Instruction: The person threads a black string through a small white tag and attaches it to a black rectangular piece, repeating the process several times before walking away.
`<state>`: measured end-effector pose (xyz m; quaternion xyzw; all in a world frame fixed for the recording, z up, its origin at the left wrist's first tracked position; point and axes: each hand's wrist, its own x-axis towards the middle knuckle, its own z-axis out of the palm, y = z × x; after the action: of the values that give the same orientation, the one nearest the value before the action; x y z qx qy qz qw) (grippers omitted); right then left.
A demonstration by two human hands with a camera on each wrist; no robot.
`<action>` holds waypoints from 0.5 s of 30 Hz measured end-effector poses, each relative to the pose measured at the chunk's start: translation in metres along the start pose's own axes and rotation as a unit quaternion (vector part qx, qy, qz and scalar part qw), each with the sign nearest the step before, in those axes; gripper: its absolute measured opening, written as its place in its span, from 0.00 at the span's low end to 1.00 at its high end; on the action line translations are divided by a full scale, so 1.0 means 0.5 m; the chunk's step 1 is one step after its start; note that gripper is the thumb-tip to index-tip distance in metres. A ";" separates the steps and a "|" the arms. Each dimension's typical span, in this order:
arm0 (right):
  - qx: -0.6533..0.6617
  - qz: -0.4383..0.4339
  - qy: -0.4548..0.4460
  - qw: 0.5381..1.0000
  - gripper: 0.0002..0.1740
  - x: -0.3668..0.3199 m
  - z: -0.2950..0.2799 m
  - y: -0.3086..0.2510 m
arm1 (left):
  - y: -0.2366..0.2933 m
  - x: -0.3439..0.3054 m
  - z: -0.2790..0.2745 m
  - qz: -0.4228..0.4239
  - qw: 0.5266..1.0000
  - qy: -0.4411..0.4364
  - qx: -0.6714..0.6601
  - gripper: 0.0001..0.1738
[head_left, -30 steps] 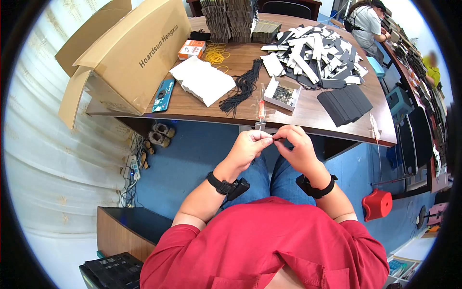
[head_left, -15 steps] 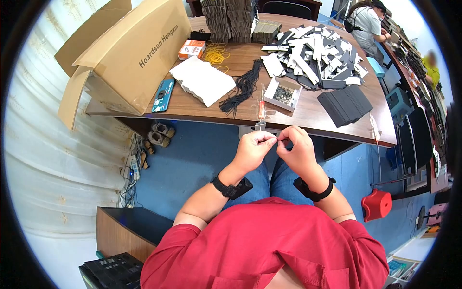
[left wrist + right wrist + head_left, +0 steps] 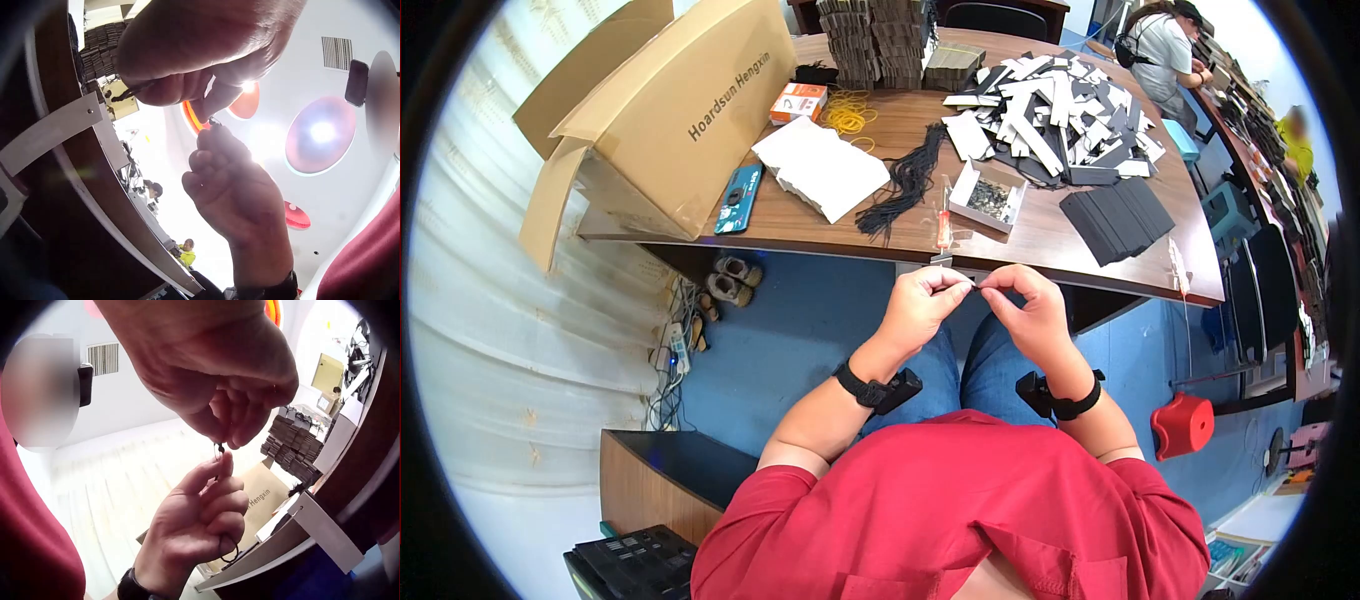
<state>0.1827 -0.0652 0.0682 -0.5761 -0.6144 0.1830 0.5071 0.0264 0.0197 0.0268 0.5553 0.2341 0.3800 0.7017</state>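
Note:
Over the person's lap, in front of the table edge, both hands meet fingertip to fingertip in the head view. My left hand (image 3: 918,308) pinches a thin black cord (image 3: 130,91), whose end sticks out past the fingers in the left wrist view. A loop of it (image 3: 232,549) hangs by the curled fingers in the right wrist view. Between the fingertips sits a small dark piece with a thin loop (image 3: 219,449). My right hand (image 3: 1034,308) pinches there from the other side, thumb against forefinger; its fingers partly hide what they hold.
On the table (image 3: 800,228) lie a bundle of black cords (image 3: 905,185), a small box of metal bits (image 3: 988,196), black strips (image 3: 1116,218), white sheets (image 3: 822,168) and a heap of black-and-white pieces (image 3: 1055,115). A large carton (image 3: 690,120) stands left. A white tag (image 3: 328,531) juts at the table edge.
Both hands stay joined at the fingertips. The right hand shifts slightly right and its thumb and forefinger straighten; the left hand moves a little, still pinching the cord. Table items stay put.

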 end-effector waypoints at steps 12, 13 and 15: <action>0.025 0.046 0.003 0.999 0.09 0.001 0.021 0.009 | 0.002 -0.003 0.002 0.034 0.994 -0.002 0.105 0.05; 0.007 0.040 0.008 0.999 0.09 0.002 0.021 0.008 | 0.000 -0.004 0.002 0.039 0.993 -0.006 0.113 0.05; -0.027 0.028 0.017 0.999 0.08 0.001 0.024 0.005 | -0.007 -0.006 0.001 0.042 0.990 -0.004 0.131 0.05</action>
<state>0.1739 -0.0595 0.0615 -0.6096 -0.5942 0.1703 0.4964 0.0259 0.0167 0.0235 0.6534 0.2557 0.3731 0.6071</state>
